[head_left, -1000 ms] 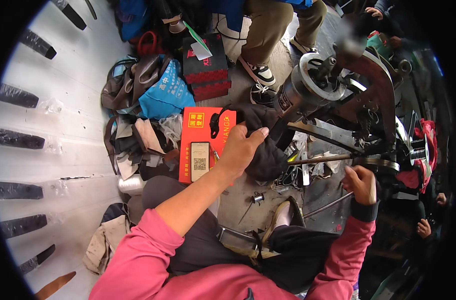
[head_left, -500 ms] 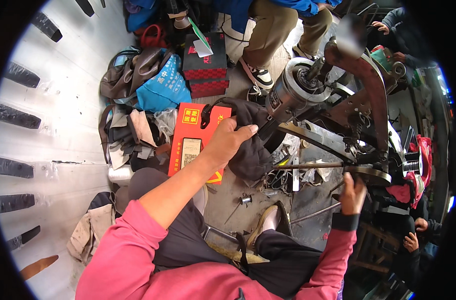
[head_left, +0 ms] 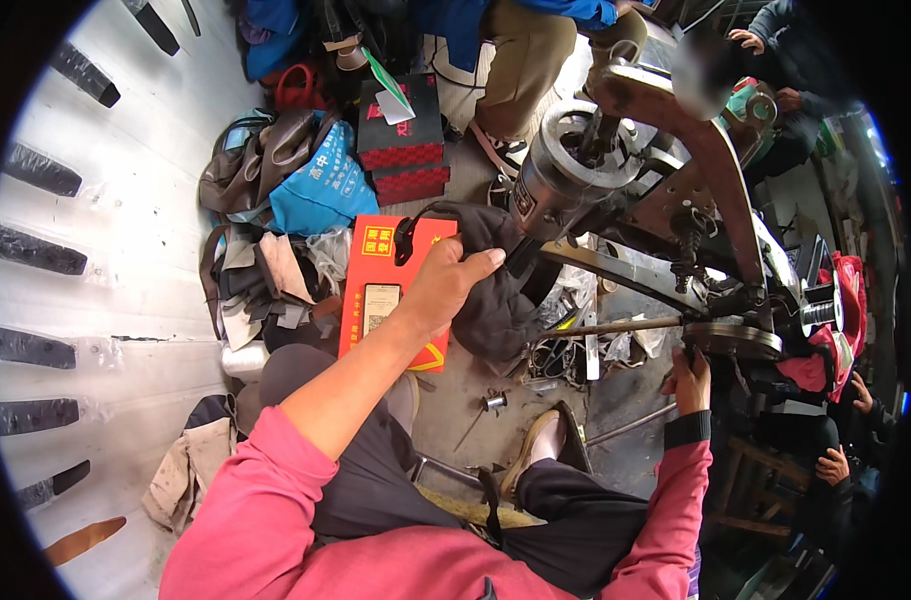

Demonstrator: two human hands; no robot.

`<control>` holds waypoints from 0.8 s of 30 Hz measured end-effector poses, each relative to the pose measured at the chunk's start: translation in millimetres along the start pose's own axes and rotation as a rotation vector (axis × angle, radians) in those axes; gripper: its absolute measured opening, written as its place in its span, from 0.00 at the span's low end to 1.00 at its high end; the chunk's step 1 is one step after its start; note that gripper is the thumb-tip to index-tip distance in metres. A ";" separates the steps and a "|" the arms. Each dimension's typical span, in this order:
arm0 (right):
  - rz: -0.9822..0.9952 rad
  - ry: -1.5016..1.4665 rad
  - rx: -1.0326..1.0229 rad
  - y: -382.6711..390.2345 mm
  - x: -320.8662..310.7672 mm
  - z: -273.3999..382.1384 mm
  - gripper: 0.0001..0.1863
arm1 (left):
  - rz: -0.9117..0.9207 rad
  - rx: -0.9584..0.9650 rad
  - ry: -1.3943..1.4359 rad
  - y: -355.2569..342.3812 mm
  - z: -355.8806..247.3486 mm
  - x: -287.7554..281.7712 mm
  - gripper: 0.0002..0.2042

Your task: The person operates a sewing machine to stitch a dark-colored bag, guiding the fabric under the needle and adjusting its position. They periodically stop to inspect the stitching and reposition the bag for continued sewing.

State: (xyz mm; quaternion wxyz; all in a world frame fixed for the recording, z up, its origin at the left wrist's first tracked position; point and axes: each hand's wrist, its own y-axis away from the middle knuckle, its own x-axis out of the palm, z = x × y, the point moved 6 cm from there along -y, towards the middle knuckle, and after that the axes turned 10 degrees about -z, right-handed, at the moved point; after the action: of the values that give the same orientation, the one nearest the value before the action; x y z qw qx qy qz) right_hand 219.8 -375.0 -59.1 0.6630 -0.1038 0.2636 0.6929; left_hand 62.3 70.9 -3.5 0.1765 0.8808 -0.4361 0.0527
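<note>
My left hand (head_left: 450, 282) is closed on a dark fabric item (head_left: 488, 325), thumb along its upper side. The fabric bunches below my fingers, and its far side reaches under the arm of a hand-cranked sewing machine (head_left: 566, 175). A thin dark loop (head_left: 406, 240) sticks out at its left. On the right, my right hand (head_left: 689, 380) has its fingers curled at the near-left rim of the machine's metal handwheel (head_left: 733, 340); the fingertips are partly hidden there. A red sheet (head_left: 369, 270) with a printed card lies beneath my left wrist.
A spool with a spike (head_left: 494, 401) lies on the floor by my shoe. Black-and-red boxes (head_left: 401, 130), a blue bag (head_left: 326, 185) and leather scraps (head_left: 281, 275) stand at the left. A person in khaki trousers (head_left: 526, 60) sits opposite; others' hands (head_left: 833, 466) show at right.
My right hand has shifted slightly left at the handwheel, its fingers more curled. The machine's upper part appears a little further left. My left hand keeps hold of the fabric.
</note>
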 end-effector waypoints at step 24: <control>-0.497 0.071 -0.158 -23.5 -112.9 29.8 0.03 | 0.049 -0.027 0.048 -7.0 2.2 6.1 0.10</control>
State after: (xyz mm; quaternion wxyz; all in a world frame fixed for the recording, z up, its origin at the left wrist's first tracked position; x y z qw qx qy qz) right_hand 260.0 -458.0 16.2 0.7929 -0.2410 0.1985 0.5232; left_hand 71.4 69.4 -5.9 0.1974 0.8660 -0.4537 0.0723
